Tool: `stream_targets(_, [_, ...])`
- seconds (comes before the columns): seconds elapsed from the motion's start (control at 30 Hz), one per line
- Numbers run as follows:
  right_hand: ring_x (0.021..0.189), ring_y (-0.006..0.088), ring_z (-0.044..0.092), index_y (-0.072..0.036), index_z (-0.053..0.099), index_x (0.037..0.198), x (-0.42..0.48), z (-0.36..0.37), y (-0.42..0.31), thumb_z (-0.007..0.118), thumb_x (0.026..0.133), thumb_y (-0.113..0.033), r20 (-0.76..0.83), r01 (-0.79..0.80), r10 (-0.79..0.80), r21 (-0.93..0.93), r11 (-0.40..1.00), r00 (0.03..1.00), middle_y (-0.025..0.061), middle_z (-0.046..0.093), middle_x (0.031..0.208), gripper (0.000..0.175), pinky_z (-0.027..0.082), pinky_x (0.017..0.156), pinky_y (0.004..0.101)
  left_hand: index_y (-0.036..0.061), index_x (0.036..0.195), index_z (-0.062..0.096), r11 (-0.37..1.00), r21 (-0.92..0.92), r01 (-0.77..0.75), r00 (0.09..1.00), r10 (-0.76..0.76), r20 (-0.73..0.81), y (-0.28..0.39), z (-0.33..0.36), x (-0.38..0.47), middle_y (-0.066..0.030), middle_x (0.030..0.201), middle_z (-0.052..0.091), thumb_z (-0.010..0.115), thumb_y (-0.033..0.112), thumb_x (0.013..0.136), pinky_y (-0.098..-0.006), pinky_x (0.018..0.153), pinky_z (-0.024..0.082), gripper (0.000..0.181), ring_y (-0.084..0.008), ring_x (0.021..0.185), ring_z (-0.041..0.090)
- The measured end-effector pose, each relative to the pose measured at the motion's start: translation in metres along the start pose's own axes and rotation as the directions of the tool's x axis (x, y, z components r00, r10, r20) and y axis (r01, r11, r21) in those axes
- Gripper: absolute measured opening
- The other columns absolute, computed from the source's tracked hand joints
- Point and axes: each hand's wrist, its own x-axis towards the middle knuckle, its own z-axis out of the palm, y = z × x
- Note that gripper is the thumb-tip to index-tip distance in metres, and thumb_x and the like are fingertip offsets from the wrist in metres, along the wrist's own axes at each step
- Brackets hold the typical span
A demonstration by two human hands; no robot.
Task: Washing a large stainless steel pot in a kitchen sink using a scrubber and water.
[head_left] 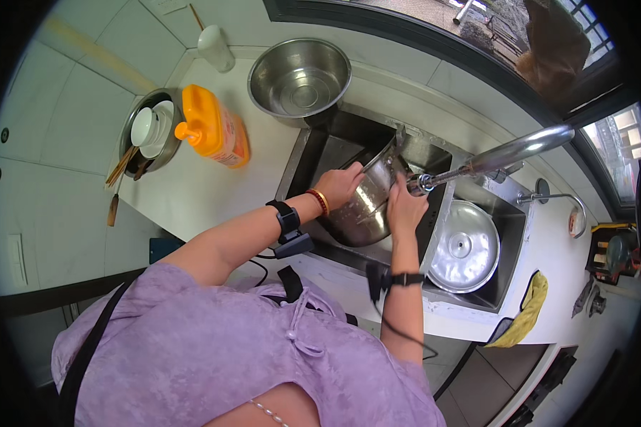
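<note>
A wet stainless steel pot (355,216) is tilted on its side in the left basin of a double kitchen sink (326,147). My left hand (342,184) grips the pot near its rim, on the left. On its right side my right hand (406,205) holds the pot, close to the spray head of the chrome faucet (518,147); the fingertips are partly hidden there. Whether water is running cannot be told. A round metal lid (463,246) lies in the right basin.
An empty steel basin (302,80) stands behind the sink's left corner. An orange pump bottle (213,125), a bowl of dishes and chopsticks (173,147), and a white container (215,49) stand on the left. A yellow cloth (526,315) hangs over the right counter edge.
</note>
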Motion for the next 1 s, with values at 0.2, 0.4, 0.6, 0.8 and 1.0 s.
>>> stream_targets(0.2, [0.088, 0.0265, 0.051, -0.013, 0.064, 0.091, 0.034, 0.024, 0.043, 0.062, 0.073, -0.011, 0.01, 0.196, -0.222, 0.43, 0.881, 0.975, 0.0088, 0.054, 0.1, 0.018, 0.041, 0.078, 0.0376, 0.0073, 0.09, 0.042, 1.0, -0.009, 0.006, 1.0, -0.005, 0.03, -0.001, 0.003, 0.0, -0.0203, 0.062, 0.053, 0.045, 0.021, 0.088, -0.047, 0.053, 0.04, 0.014, -0.0401, 0.062, 0.053])
stream_targets(0.4, [0.082, 0.0234, 0.053, -0.005, 0.06, 0.082, 0.062, 0.032, 0.03, 0.06, 0.07, -0.007, 0.012, 0.138, -0.185, 0.616, 0.775, 0.983, 0.0076, 0.059, 0.084, 0.013, 0.041, 0.074, 0.034, 0.0066, 0.09, 0.042, 1.0, -0.007, 0.02, 1.0, -0.02, 0.018, -0.001, -0.002, -0.002, -0.0202, 0.063, 0.053, 0.045, 0.021, 0.088, -0.0465, 0.053, 0.04, 0.015, -0.04, 0.062, 0.053])
stream_targets(0.6, [0.078, 0.0243, 0.055, -0.001, 0.059, 0.081, 0.089, 0.071, 0.057, 0.06, 0.068, -0.009, 0.322, -0.113, -0.271, 0.807, 0.58, 0.907, 0.0113, 0.06, 0.083, 0.015, 0.043, 0.071, 0.0328, 0.0076, 0.091, 0.043, 0.999, 0.033, 0.015, 1.0, -0.016, 0.02, -0.003, 0.005, -0.002, -0.0183, 0.061, 0.054, 0.045, 0.022, 0.087, -0.0457, 0.052, 0.041, 0.015, -0.0383, 0.06, 0.054])
stream_targets(0.8, [0.096, 0.0265, 0.049, -0.001, 0.06, 0.082, 0.086, 0.065, 0.061, 0.059, 0.068, -0.007, 0.288, -0.041, -0.287, 0.768, 0.639, 0.914, 0.0118, 0.056, 0.097, 0.016, 0.037, 0.086, 0.0315, 0.0091, 0.093, 0.044, 0.998, 0.06, 0.01, 1.0, -0.012, 0.029, -0.003, 0.002, 0.0, -0.0169, 0.059, 0.054, 0.046, 0.023, 0.087, -0.0445, 0.05, 0.043, 0.015, -0.0367, 0.056, 0.054])
stream_targets(1.0, [0.09, 0.0249, 0.054, -0.001, 0.062, 0.083, 0.081, 0.071, 0.071, 0.062, 0.071, -0.008, 0.347, -0.178, -0.166, 0.769, 0.614, 0.923, 0.0105, 0.057, 0.095, 0.014, 0.042, 0.081, 0.0297, 0.0095, 0.093, 0.045, 0.998, 0.054, -0.014, 1.0, 0.013, 0.026, -0.003, 0.003, 0.0, -0.0161, 0.058, 0.054, 0.046, 0.024, 0.087, -0.0442, 0.049, 0.043, 0.016, -0.0361, 0.055, 0.054])
